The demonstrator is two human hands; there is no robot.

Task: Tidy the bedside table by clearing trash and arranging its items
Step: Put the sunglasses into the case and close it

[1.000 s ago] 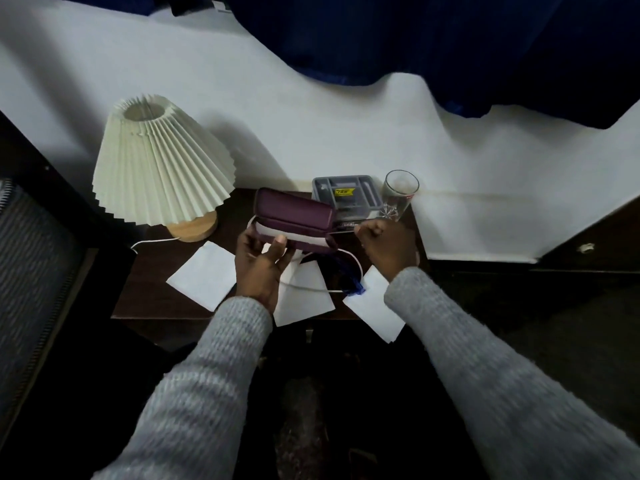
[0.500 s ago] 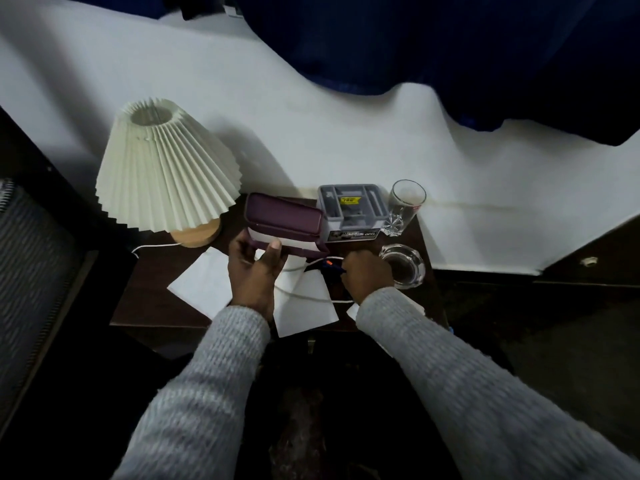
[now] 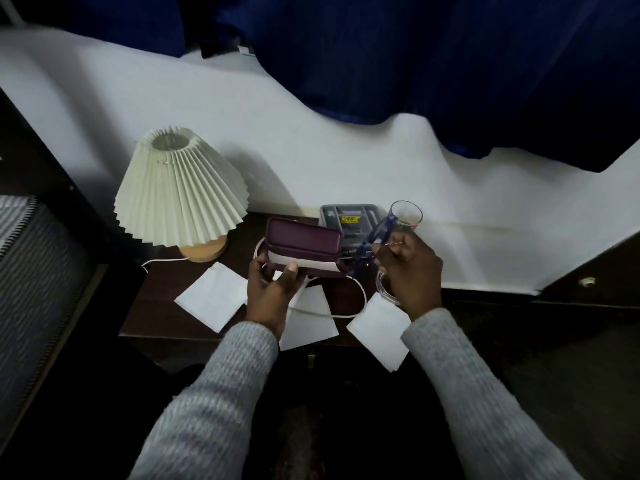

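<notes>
Plainly the two pieces in hand want different treatment. The maroon hard-shell spectacle case point(image 3: 304, 242), hinged open with a pale lining showing, is held by the left hand point(image 3: 268, 294) over the middle of the dark wooden desk point(image 3: 156, 306), towards its back edge; the fingers point(image 3: 291, 271) curl round the lower half from its left end, thumb on the front lip. It looks stiff and light, with a smooth skin that could slide, so a grip across the lower shell near the hinge seems soundest, leaving the mouth free. Just to its right, near the back right corner, the right hand point(image 3: 412, 271) pinches a blue translucent frame point(image 3: 375, 242), likely a pair of spectacles though blur hides the lenses; its fingers are closed narrow on one end of it. I judge it light, thin and easily bent or scratched, best taken by the rim or bridge rather than the lens, and lowered flat into the lining. A clear drinking glass point(image 3: 407, 216) stands right behind that hand and a clear glass dish point(image 3: 382, 288) lies partly under it, both fragile and close enough to knock. Three white paper sheets point(image 3: 213, 296) lie along the front edge, limp and feather-light, with a white cable point(image 3: 349, 308) looping among them
</notes>
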